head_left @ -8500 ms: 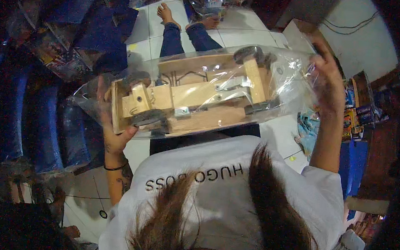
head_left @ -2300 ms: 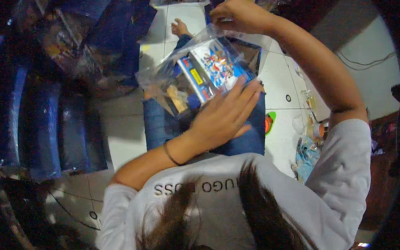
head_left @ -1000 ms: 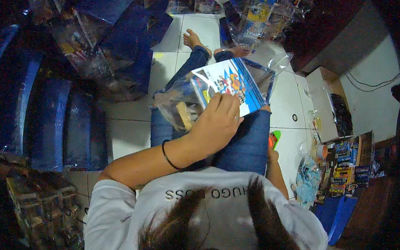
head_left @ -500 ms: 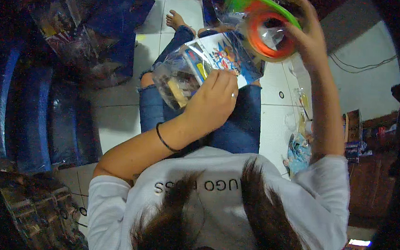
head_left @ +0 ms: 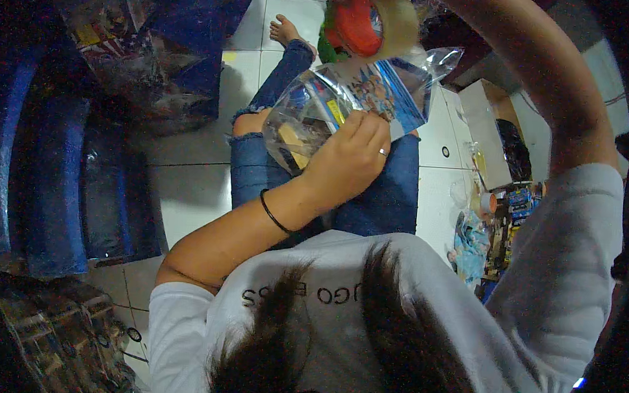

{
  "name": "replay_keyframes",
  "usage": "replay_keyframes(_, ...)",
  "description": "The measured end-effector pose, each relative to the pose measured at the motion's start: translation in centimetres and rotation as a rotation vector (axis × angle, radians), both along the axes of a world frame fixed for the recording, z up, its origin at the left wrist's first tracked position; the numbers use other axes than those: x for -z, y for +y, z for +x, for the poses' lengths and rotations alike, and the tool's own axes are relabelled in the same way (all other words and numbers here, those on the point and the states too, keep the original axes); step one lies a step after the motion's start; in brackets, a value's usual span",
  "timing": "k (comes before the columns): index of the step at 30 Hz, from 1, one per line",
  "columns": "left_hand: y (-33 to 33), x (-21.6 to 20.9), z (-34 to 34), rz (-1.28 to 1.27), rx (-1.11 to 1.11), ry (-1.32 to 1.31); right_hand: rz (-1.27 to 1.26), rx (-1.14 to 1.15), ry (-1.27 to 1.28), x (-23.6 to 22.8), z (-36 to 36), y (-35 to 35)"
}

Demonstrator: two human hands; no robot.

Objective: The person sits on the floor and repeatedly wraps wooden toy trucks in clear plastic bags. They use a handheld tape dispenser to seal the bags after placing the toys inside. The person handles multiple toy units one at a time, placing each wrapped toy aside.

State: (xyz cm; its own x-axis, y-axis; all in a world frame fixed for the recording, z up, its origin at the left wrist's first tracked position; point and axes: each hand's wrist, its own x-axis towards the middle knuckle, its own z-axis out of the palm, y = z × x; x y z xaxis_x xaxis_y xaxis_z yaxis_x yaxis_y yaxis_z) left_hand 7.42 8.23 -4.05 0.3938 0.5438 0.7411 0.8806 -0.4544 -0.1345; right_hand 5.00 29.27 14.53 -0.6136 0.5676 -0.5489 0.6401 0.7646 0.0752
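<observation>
Across my lap lies a clear plastic bag (head_left: 282,119) holding a white and blue printed packet (head_left: 373,88) with cartoon figures. My left hand (head_left: 350,148) is closed on the near edge of the bag, its fingers bunched at the packet. A pale yellow piece (head_left: 293,146) shows through the plastic left of that hand. Above the bag's far side hangs a tape dispenser (head_left: 357,28), green with an orange-red hub and a wide tape roll, blurred by motion. My right forearm (head_left: 515,36) reaches up past it, and the right hand is mostly cut off by the top edge.
Stacked plastic-wrapped dark blue bundles (head_left: 52,188) stand on the left, with more wrapped goods (head_left: 61,332) below them. On the right are an open white box (head_left: 486,128), a light blue crumpled cloth (head_left: 472,238) and several small packages (head_left: 519,205). White tiles (head_left: 185,196) cover the floor.
My right arm has swung up and to the left, carrying the tape dispenser along, and the hand has largely left the picture. The left hand still grips the bag.
</observation>
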Motion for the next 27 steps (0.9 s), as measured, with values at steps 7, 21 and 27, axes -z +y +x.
replay_keyframes(7,-0.4,0.5,1.8,0.062,0.000,0.121,0.183,-0.116,-0.008,0.6,1.3,-1.9)
replay_keyframes(21,1.1,0.1,-1.4,0.002,0.037,0.056,-0.168,0.267,1.221,-2.8,24.7,-9.9)
replay_keyframes(27,-0.3,-1.5,-1.3,-0.157,0.043,-0.197,-0.718,0.495,1.114,1.2,18.1,-0.9)
